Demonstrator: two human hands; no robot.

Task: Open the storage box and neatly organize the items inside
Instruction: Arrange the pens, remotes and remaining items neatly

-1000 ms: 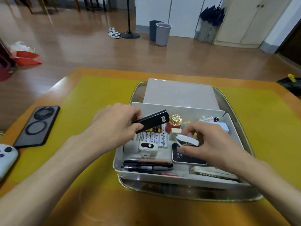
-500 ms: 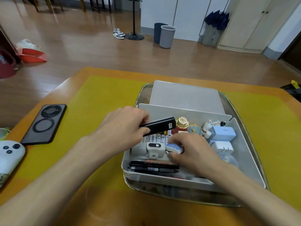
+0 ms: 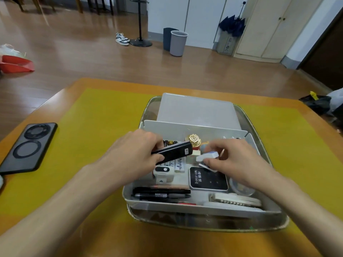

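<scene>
The open storage box sits inside a clear tray on the yellow-topped surface, holding black pens, batteries and a black Wi-Fi device. Above it, the left hand grips a black bar-shaped gadget, while the right hand pinches a small white object. A black phone lies well apart at the left

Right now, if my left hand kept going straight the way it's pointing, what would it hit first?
Probably the small white item pinched in your right hand. The black stick in your left hand points right at it; depth is unclear.
</scene>
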